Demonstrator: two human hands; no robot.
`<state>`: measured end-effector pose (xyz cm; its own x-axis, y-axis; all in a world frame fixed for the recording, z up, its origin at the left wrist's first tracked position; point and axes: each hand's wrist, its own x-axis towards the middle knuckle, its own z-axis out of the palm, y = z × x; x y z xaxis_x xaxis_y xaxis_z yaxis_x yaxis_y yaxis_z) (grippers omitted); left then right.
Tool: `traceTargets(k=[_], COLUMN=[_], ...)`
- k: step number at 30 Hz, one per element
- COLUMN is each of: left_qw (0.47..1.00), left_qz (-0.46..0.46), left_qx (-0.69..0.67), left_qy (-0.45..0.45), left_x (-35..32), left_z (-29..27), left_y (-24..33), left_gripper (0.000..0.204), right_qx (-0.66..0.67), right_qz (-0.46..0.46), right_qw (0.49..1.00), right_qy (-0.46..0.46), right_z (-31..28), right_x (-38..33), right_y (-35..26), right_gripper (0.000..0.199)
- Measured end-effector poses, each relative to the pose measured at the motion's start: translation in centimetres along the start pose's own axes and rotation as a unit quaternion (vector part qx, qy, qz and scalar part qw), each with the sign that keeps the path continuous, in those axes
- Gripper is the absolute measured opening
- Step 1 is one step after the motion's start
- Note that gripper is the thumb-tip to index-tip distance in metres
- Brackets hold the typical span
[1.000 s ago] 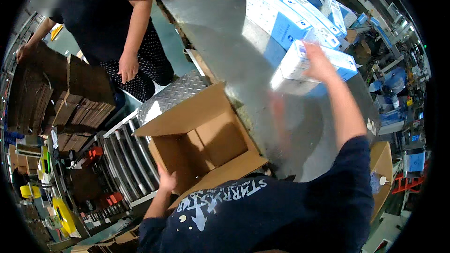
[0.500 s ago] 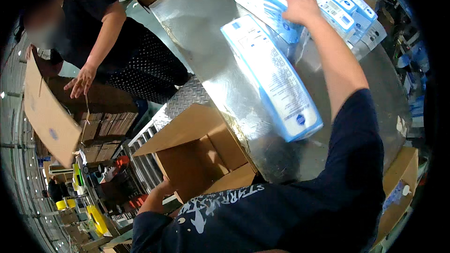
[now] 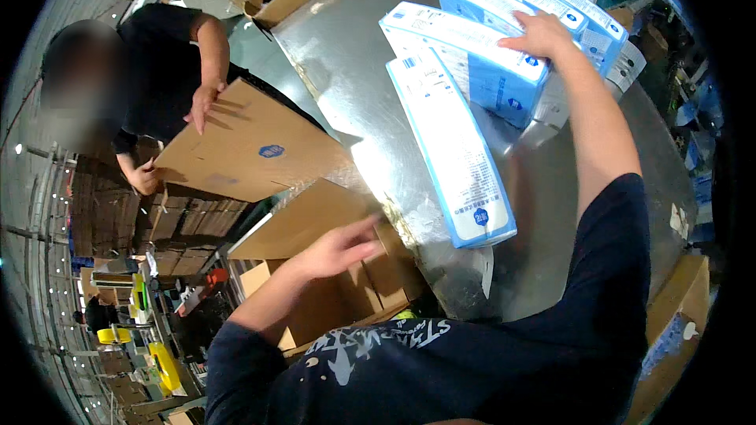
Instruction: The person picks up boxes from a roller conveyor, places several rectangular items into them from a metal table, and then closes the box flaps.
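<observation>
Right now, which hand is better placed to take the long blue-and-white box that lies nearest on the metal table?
Probably the left hand: it hovers open beside the long box, while the right hand rests farther away on another box.

A dark navy short-sleeved shirt is worn; white printed lettering and a pale shark-like figure are seen across its chest; both forearms are left bare below the sleeves; no gloves are worn on the left hand (image 3: 340, 246) or the right hand (image 3: 543, 34); no watch or rings are seen.

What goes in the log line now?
right hand: on blue-and-white carton | left hand: over open brown cardboard box | metal table
</observation>
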<state>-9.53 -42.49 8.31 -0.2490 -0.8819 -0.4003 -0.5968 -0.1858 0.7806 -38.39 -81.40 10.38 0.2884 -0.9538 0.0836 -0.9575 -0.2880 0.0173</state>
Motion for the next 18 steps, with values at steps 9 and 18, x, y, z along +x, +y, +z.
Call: traceTargets(k=[9,18], left_qw=[0.954,0.943], left_qz=[-0.049,-0.031], left_qx=[-0.237,-0.299], left_qy=[0.178,0.143], left_x=[19.4,14.9], left_z=[-1.8,-3.1], left_y=[7.1,3.9], left_gripper=[0.094,0.070], right_qx=[0.166,0.157], right_qz=[-0.003,-0.115], right_qw=[0.983,0.974], right_qy=[-0.079,-0.113], right_z=[1.2,-2.4], right_x=[-0.7,-15.1], right_y=[-2.2,-3.1], right_gripper=[0.097,0.085])
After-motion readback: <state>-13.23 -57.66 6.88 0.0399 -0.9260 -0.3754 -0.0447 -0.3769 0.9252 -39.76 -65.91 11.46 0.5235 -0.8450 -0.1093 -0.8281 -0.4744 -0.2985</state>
